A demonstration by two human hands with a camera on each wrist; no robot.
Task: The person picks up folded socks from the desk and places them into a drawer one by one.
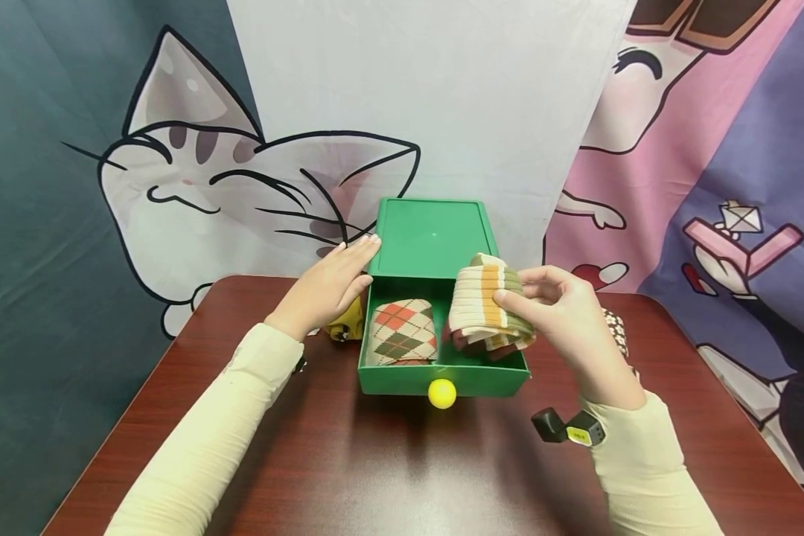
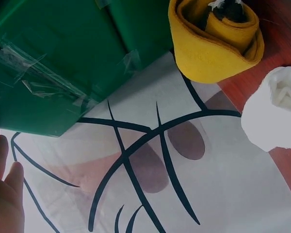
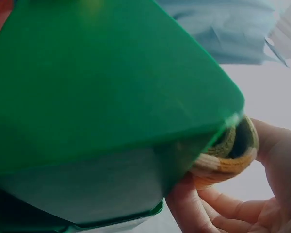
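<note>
The right hand (image 1: 563,313) grips a rolled striped sock (image 1: 489,301) in cream, mustard and olive bands, fingers and thumb curled round it, holding it over the right side of the open green drawer (image 1: 442,381); in the right wrist view the same roll (image 3: 228,158) shows just past the corner of the green box with fingertips (image 3: 194,206) beneath it; the left hand (image 1: 328,286) lies flat with straight fingers against the left edge of the green box (image 1: 432,234), holding nothing; the 2 hands are well apart, 1 on each side of the box; inside the drawer, on its left side, sits a rolled argyle sock (image 1: 402,331) in orange, green and cream; a yellow knob (image 1: 441,393) is on the drawer front; a yellow rolled sock (image 2: 213,41) lies on the dark red table (image 1: 402,476) just beside the box's left wall, below the left hand; a white roll (image 2: 274,114) lies near it in the left wrist view; a cat-print backdrop (image 1: 194,179) hangs behind.
</note>
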